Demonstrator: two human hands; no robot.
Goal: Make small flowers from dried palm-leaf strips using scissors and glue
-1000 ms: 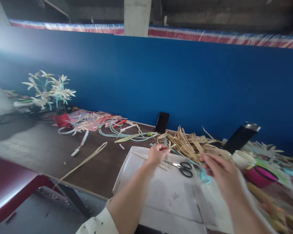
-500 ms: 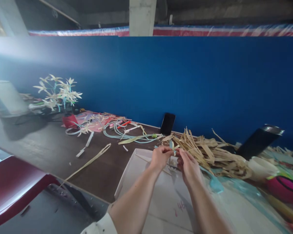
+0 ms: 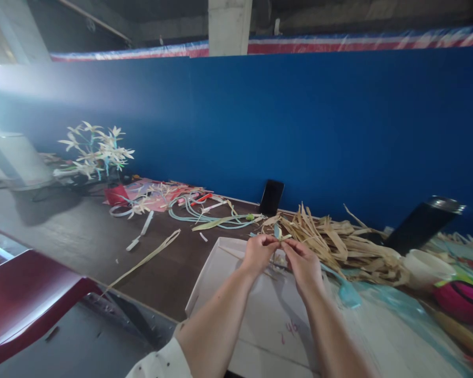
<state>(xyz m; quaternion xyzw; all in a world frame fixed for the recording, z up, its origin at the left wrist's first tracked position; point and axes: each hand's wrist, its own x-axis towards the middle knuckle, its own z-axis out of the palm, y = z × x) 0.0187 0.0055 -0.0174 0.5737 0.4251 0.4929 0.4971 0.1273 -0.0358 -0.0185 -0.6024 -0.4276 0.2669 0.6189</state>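
Note:
Above a white tray, my left hand and my right hand meet at the fingertips. Both pinch a small pale husk flower, and a bit of light blue shows behind it. Small scraps and thin stems lie in the tray under my fingers, partly hidden. Red handwriting marks the tray's surface. Just beyond my right hand is a heap of dry tan husks.
A phone leans against the blue partition. Husk flowers and coiled pale-blue cords are at left. On the right are a black bottle, a white bowl and a pink pouch.
The fingertips of my right hand have moved left, closer to those of my left hand around the flower. The view has shifted slightly.

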